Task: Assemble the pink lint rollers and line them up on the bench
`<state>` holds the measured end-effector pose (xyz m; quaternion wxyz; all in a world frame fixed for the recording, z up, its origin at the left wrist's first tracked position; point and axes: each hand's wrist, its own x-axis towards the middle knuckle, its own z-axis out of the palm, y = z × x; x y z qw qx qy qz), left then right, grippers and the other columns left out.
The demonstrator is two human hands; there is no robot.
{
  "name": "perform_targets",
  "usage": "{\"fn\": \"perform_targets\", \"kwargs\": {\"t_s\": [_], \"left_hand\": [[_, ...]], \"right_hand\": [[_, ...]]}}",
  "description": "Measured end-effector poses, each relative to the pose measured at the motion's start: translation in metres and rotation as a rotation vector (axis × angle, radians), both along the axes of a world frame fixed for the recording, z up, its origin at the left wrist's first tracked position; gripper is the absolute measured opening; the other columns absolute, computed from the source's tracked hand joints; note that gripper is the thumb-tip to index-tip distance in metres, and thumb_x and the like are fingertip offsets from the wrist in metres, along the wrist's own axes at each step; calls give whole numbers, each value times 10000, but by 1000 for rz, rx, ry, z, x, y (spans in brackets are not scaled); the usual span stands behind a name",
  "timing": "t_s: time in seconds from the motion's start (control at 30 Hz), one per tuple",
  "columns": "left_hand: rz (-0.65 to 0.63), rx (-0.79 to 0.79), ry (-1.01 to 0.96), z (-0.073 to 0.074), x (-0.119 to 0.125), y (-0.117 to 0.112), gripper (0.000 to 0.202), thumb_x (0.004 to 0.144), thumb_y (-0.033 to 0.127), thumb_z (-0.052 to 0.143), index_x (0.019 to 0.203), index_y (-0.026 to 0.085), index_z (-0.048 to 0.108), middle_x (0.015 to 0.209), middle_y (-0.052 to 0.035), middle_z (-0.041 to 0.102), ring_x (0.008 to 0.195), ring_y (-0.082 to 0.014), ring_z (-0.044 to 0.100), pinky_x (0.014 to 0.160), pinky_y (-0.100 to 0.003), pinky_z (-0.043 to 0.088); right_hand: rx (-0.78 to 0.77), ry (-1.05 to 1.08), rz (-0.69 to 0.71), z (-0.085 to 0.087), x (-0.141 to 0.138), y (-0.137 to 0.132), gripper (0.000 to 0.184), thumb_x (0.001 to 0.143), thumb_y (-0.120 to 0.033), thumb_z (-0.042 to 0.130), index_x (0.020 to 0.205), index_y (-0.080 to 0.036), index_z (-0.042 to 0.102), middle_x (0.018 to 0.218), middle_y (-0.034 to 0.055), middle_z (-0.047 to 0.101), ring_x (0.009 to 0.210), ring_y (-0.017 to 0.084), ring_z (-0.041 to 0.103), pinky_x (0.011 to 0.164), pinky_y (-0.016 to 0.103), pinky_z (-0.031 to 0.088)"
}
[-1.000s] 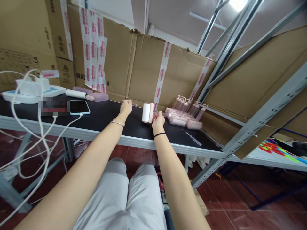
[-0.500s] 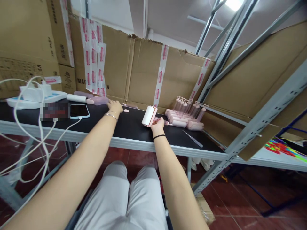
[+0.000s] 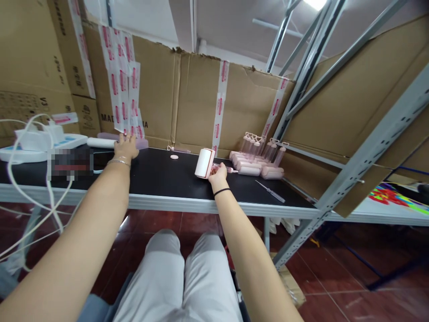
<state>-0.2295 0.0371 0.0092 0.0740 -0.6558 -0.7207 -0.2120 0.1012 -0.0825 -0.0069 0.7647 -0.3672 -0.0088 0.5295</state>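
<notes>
At frame left, a long white cylinder [image 3: 101, 142] points rightward to the left hand [image 3: 126, 146], grip unclear. The right hand [image 3: 218, 173] grasps a white-and-pink roller [image 3: 203, 163].

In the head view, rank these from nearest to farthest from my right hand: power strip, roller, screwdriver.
1. Roller: held in the right hand.
2. Screwdriver: to that hand's right.
3. Power strip: far off to the left.

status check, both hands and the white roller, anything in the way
Right hand holding white roller by its handle. Left hand by white tube, contact unclear. Screwdriver lies apart, right of both hands; no obvious obstruction.
</notes>
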Motion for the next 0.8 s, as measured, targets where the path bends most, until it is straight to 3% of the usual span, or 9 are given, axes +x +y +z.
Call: {"fn": "perform_targets", "kwargs": {"t_s": [0.17,0.23,0.3,0.4,0.5,0.6,0.7,0.8], "left_hand": [[5,-30,63,6,8,6,736,751,273,640,1391,87,327,1450,-217,391,1350,-375,287,1038,-542,214],[6,-1,83,3,16,4,698,737,263,647,1352,73,377,1399,-244,441,1293,-375,372,1028,-533,217],[2,65,94,2,21,3,667,760,239,606,1358,72,361,1400,-251,431,1280,-355,386,1020,-499,239],[3,111,80,5,18,8,684,807,222,529,1419,91,255,1506,-209,285,1362,-334,254,1039,-475,237],[44,-44,68,11,6,20,785,818,312,544,1470,125,147,1546,-168,218,1421,-339,95,1078,-518,145],[84,-102,112,12,0,26,819,807,369,567,1472,125,155,1512,-190,292,1400,-328,192,1079,-503,131],[85,-31,107,11,8,19,776,766,418,608,1390,48,333,1487,-237,296,1324,-354,321,1033,-475,245],[91,38,-129,13,22,7,845,681,489,676,1293,-26,406,1450,-301,285,1297,-432,309,992,-542,295]], "right_hand": [[6,-29,-13,0,-2,-1,308,924,-333,426,652,-205,359,482,-86,396,365,35,405,347,106,348],[4,-34,-14,1,-2,-2,313,924,-340,429,651,-203,362,480,-86,393,368,33,406,352,104,351],[4,-34,-12,1,-2,-3,318,927,-342,426,650,-200,365,478,-86,391,371,31,403,357,100,351],[9,-32,-6,0,-2,-4,321,930,-335,422,645,-198,364,471,-85,388,370,32,397,356,99,342],[26,-26,-14,-1,-2,-3,311,923,-325,437,648,-195,375,464,-85,388,367,36,395,358,103,339],[35,-21,-29,-1,-3,-1,296,919,-311,446,653,-192,392,458,-84,394,367,41,398,358,106,342],[28,-23,-33,0,-3,-1,295,919,-312,447,653,-194,398,451,-84,389,362,48,400,342,112,337],[26,-25,-27,0,-4,-1,312,925,-327,445,648,-195,389,453,-86,387,361,41,396,345,104,341]]}}
